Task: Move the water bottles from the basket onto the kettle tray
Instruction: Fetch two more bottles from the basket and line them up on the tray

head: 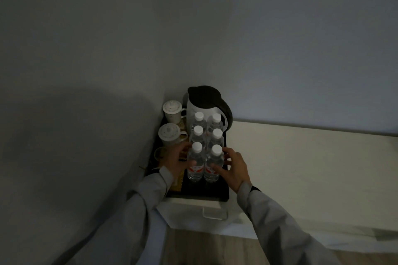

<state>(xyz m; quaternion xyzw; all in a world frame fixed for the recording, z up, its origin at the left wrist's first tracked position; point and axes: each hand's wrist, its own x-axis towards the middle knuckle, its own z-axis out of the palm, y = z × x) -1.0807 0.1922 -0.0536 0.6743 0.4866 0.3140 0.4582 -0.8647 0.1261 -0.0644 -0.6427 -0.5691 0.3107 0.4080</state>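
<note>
Water bottles [206, 146] upright, caps upward

clear glossy plastic bottles [195, 164] w/ white caps, matt black tray [206, 191], glazed ceramic cups [170, 134], wood floor [206, 247]

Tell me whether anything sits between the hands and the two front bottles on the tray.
Nothing visible does. The left hand and right hand already touch the front bottles, which stand on the black tray ahead of the kettle.
</note>
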